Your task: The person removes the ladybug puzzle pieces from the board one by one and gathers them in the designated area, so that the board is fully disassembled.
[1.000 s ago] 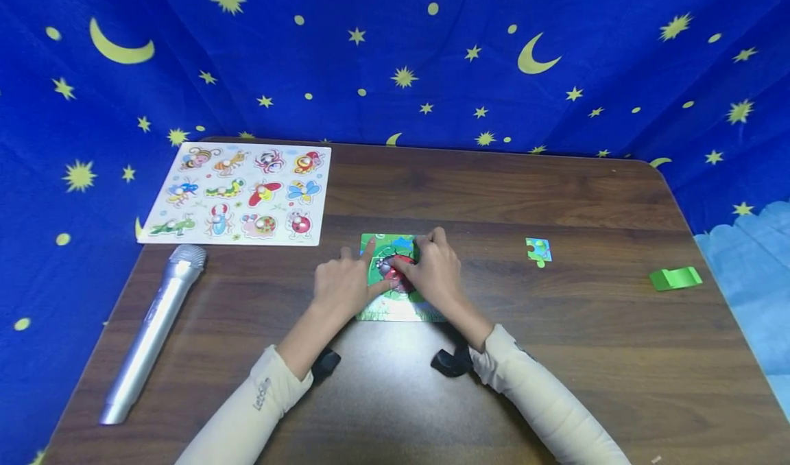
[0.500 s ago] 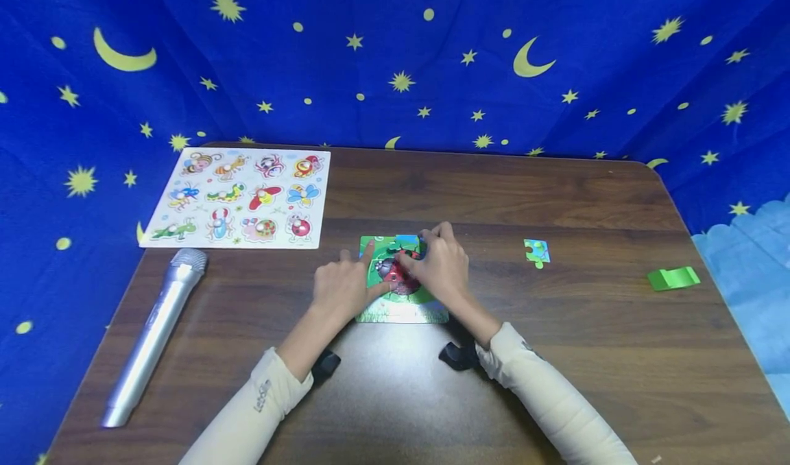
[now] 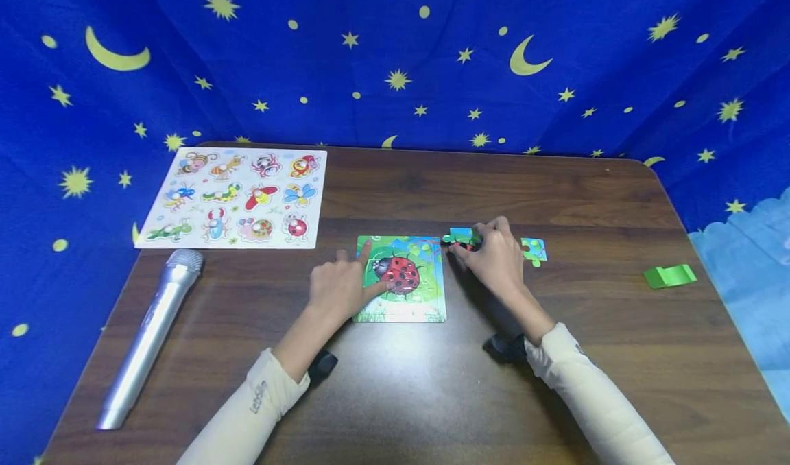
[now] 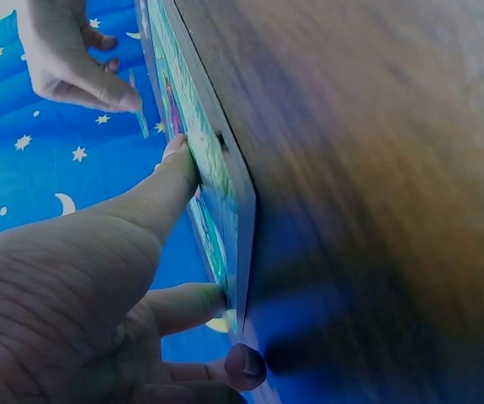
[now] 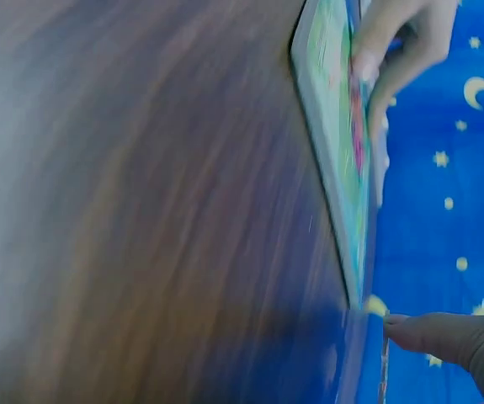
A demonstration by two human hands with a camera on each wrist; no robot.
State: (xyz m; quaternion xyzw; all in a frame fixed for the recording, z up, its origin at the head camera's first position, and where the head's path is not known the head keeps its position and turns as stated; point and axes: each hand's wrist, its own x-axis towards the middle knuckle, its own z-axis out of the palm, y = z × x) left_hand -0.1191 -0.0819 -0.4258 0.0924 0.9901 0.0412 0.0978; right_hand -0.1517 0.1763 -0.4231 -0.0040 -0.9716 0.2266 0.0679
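Observation:
A square ladybug jigsaw puzzle [image 3: 404, 280] lies flat on the wooden table. My left hand [image 3: 336, 287] rests on its left side, with extended thumb [image 4: 174, 164] and index finger touching the surface. Right of the puzzle, my right hand [image 3: 496, 259] pinches a jigsaw piece [image 3: 461, 236] with blue, green and red on it. In the left wrist view that piece [image 4: 139, 105] appears edge-on, raised off the board. Another jigsaw piece [image 3: 534, 250], blue and green, lies just beyond the right hand, partly hidden by it.
A white peg board [image 3: 231, 197] with insect pictures lies at the back left. Below it is a silver microphone [image 3: 151, 338]. A bent green strip [image 3: 670, 276] sits near the right table edge. A blue star-patterned curtain [image 3: 395, 53] hangs behind the table [image 3: 407, 396].
My right hand has moved right, off the puzzle, carrying a jigsaw piece away from its upper part. The left hand stays in place on the puzzle.

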